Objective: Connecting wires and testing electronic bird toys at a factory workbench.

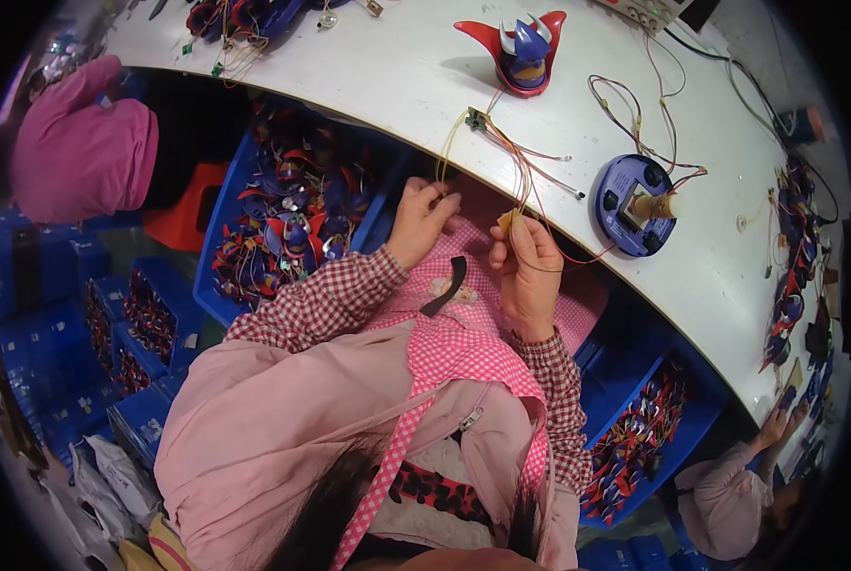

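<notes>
Close to the table's front edge, my left hand (424, 221) is closed, with its fingertips pinching the end of thin yellow wires (446, 143). My right hand (530, 262) grips a small tan, flat piece (508, 220) between thumb and fingers. Red and yellow wires run from that piece up to a small green circuit board (477, 120) on the table. Behind the board stands a toy head (527, 59) in purple and red with pale horns. A round purple device (632, 206) with wires lies to the right of my right hand.
The white table (387, 86) curves across in front of me. Blue bins of toy parts sit below it, one on the left (218, 285) and one on the right (702, 428). More toy heads lie along the right side. Other people sit at far left (88, 143) and lower right (725, 504).
</notes>
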`<move>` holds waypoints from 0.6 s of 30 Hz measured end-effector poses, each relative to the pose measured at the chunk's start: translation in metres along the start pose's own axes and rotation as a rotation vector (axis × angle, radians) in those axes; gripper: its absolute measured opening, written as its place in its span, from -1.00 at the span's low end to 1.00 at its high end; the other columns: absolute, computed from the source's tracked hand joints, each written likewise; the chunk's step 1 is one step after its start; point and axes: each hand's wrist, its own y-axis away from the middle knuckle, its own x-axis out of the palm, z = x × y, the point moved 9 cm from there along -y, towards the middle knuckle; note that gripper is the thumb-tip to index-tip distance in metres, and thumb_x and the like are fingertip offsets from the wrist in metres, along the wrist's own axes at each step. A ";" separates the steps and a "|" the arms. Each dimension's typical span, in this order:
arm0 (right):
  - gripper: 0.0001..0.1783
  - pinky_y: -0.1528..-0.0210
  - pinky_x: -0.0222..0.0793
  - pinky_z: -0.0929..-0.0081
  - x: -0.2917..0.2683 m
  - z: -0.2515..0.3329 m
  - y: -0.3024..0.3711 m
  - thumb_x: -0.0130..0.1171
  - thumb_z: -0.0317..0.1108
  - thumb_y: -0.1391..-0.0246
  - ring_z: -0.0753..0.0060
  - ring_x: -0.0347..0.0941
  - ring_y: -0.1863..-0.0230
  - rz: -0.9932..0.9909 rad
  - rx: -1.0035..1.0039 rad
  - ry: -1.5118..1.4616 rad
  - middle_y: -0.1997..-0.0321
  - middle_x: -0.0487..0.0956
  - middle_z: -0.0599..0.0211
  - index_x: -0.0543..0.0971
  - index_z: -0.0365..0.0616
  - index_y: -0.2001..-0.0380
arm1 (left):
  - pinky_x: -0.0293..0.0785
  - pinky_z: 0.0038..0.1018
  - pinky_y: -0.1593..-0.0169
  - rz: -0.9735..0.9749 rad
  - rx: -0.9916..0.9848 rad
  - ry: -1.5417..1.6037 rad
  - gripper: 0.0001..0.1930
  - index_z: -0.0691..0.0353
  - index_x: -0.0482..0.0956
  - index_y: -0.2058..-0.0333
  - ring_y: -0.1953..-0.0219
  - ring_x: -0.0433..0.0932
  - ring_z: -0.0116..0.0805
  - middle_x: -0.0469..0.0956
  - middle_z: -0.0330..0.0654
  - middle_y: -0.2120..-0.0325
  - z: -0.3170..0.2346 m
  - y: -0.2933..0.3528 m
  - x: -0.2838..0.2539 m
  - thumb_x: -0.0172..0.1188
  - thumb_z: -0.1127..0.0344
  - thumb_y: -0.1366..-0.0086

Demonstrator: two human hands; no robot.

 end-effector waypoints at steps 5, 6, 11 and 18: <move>-0.80 0.46 0.31 0.71 0.002 0.000 -0.001 0.03 -0.31 -0.20 0.66 0.37 0.51 0.028 0.011 0.066 0.36 0.55 0.31 0.50 -0.22 0.23 | 0.54 -0.59 0.41 0.140 -0.166 0.079 -0.72 0.42 0.44 0.06 0.42 0.53 -0.46 0.39 -0.17 0.32 -0.029 0.022 -0.004 0.06 0.42 -0.29; -0.80 0.46 0.31 0.71 0.005 -0.001 0.000 0.03 -0.31 -0.20 0.66 0.37 0.51 0.031 0.015 0.071 0.36 0.55 0.31 0.50 -0.22 0.23 | 0.54 -0.59 0.42 0.188 -0.242 0.115 -0.73 0.41 0.44 0.06 0.44 0.53 -0.46 0.40 -0.19 0.36 -0.027 0.026 -0.003 0.05 0.42 -0.29; -0.73 0.42 0.35 0.62 0.013 -0.005 0.020 0.12 -0.29 -0.13 0.54 0.42 0.47 0.097 0.103 0.462 0.33 0.55 0.26 0.49 -0.28 0.20 | 0.53 -0.60 0.41 0.174 -0.211 0.175 -0.74 0.40 0.45 0.08 0.45 0.54 -0.47 0.42 -0.23 0.45 -0.041 0.029 -0.019 0.05 0.41 -0.30; -0.64 0.22 0.32 0.34 0.141 0.098 0.014 0.26 -0.33 0.07 0.17 0.39 0.29 0.175 -0.909 1.508 0.31 0.43 0.08 0.51 -0.29 0.20 | 0.52 -0.63 0.40 0.179 -0.047 0.224 -0.78 0.40 0.47 0.14 0.48 0.53 -0.50 0.43 -0.24 0.45 -0.059 0.030 -0.027 0.06 0.39 -0.30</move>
